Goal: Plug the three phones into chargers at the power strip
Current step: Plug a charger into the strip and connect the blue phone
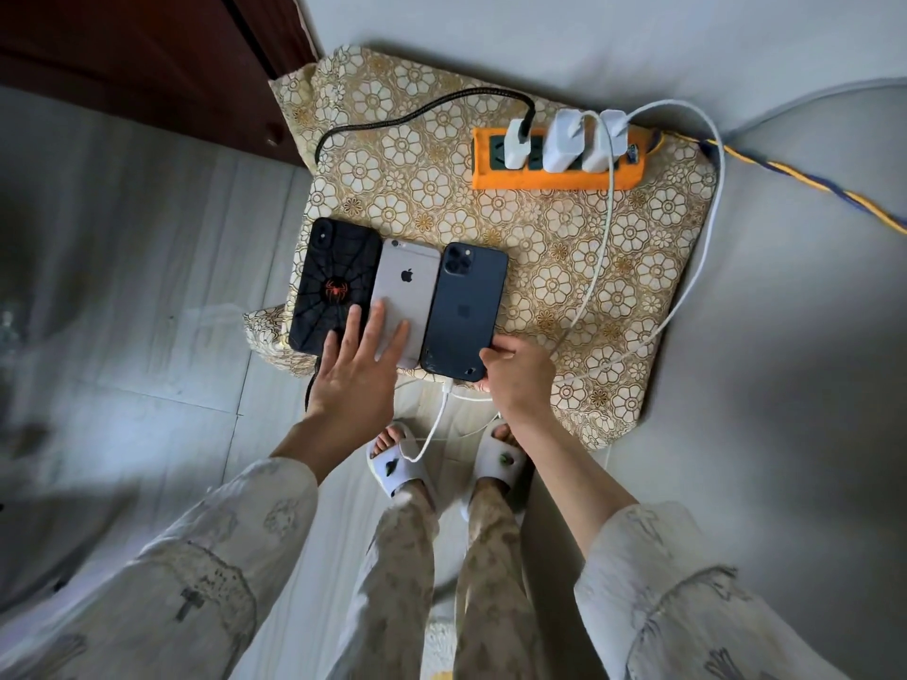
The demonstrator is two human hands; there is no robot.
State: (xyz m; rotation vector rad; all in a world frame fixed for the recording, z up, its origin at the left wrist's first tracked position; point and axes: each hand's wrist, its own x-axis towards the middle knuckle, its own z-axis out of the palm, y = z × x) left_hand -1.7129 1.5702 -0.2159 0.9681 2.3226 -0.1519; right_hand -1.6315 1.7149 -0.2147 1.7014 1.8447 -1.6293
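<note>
Your left hand (354, 380): flat, fingers straight on silver phone (406, 296) | your right hand (515, 380): pinching dark blue phone (464, 311) (lower corner) | spider-case phone (333, 287): leftmost, face down | power strip (554, 176): three chargers in.

A floral-patterned cloth (540, 267) is covering the surface. An orange power strip (554, 176) is lying near its far edge, three phones (407, 296) lying side by side at its near-left corner.

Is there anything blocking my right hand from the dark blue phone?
Nothing visible does. The right hand already grips the near right corner of the dark blue phone, which lies on the patterned cloth beside the silver phone.
</note>
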